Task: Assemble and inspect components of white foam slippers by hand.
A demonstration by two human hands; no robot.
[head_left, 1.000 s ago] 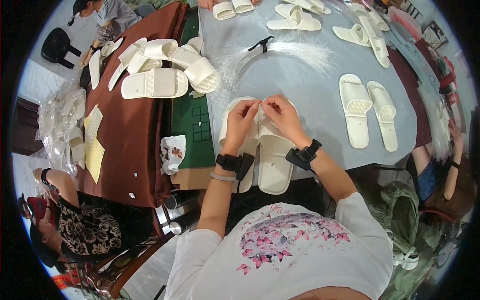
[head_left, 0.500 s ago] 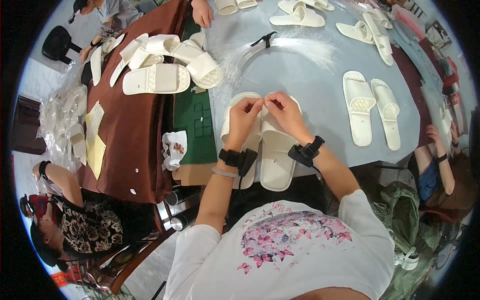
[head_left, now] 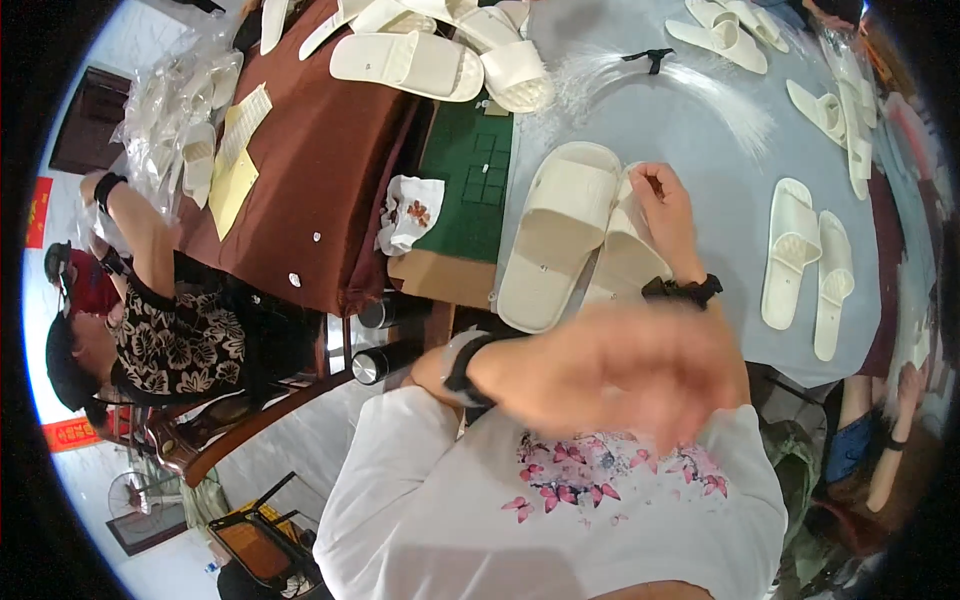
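Note:
A pair of cream slide slippers lies before me on the grey table cover: the left slipper [head_left: 545, 265] in full view, the right slipper [head_left: 625, 262] partly hidden behind my hands. Over the toe end of the right one is my right hand [head_left: 665, 205], its fingers curled in a pinch; whatever they hold is too small to make out. My left hand [head_left: 620, 375] is raised in front of my chest, smeared by motion, so its fingers cannot be read. Beyond the slippers lies a bundle of clear, thin strands [head_left: 725, 95], bound with a black tie.
Another slipper pair [head_left: 790, 260] lies to the right. A slipper pile [head_left: 410, 62] covers the far left, near a green mat [head_left: 465, 160] and white wrapping [head_left: 425, 190] holding brown bits. Yellow paper [head_left: 235, 185] rests on the brown cloth. A person [head_left: 180, 330] sits at left.
My hands, earlier together over the slipper toes, have parted. The left has swung down toward my chest; the right stays by the right slipper's toe. The whole view has turned leftward.

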